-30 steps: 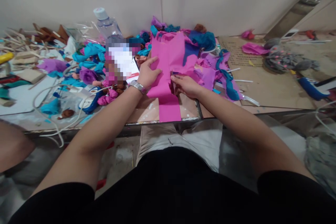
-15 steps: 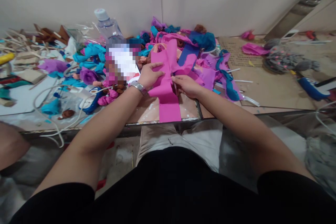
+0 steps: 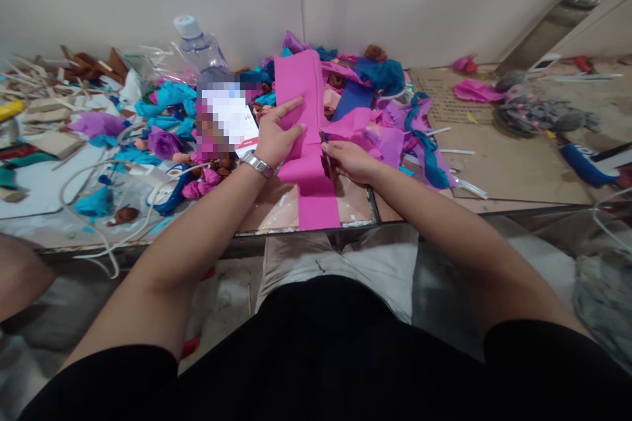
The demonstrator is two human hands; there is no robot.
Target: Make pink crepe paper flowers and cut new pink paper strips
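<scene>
A long pink crepe paper strip [image 3: 318, 204] lies in front of me, its near end reaching the table edge and its upper part folded in layers. My left hand [image 3: 279, 135], with a metal watch at the wrist, rests flat on the paper's left side, fingers apart. At the right edge of the paper my right hand [image 3: 345, 159] is closed around small dark scissors [image 3: 326, 164], mostly hidden by the fingers and paper. A loose pink piece [image 3: 353, 122] lies just beyond that hand.
A phone [image 3: 231, 115] leans by a clear bottle [image 3: 202, 46] to the left. Crumpled teal and purple paper [image 3: 168, 105] and a white cable [image 3: 106, 237] spread around it. On the right are cardboard [image 3: 533, 171], a grey bundle [image 3: 528, 112] and a blue-handled tool [image 3: 587, 168].
The upper part of the pink paper now stands straighter and taller, and the loose piece has dropped away to the right. Both hands stay nearly in place; the left fingers have shifted slightly.
</scene>
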